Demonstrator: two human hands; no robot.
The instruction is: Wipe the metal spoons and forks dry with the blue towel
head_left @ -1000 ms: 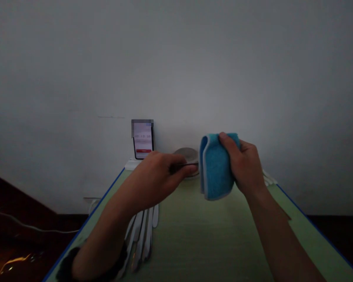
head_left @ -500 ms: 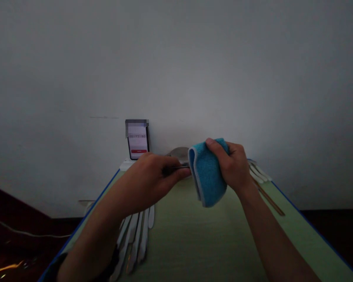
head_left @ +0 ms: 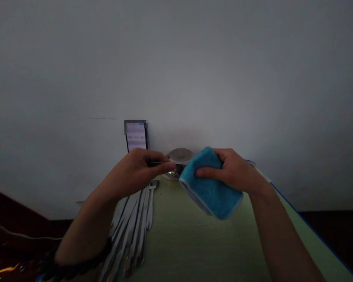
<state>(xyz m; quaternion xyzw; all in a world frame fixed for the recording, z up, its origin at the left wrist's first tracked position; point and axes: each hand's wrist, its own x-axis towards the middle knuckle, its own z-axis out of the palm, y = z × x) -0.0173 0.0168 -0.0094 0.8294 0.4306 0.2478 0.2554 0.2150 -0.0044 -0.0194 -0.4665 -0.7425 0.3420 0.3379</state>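
Observation:
My left hand point(head_left: 141, 170) is closed in a pinch on a thin metal utensil point(head_left: 160, 162), which points right toward the cloth. My right hand point(head_left: 231, 168) grips a folded blue cloth point(head_left: 210, 190) with a pale edge, tilted down to the right. The utensil's far end is hidden behind the cloth. Both hands hover above a pale green table point(head_left: 188, 243), just in front of a round metal bowl point(head_left: 179, 156).
Several metal spoons point(head_left: 137, 231) lie side by side on the table's left, under my left forearm. A phone point(head_left: 136, 137) stands lit against the white wall. The table has a blue edge point(head_left: 312, 231); dark floor lies on both sides.
The cloth has turned from upright to tilted flat and dropped a little. My left hand has drawn back to the left with the utensil. The view has shifted, showing more of the spoons.

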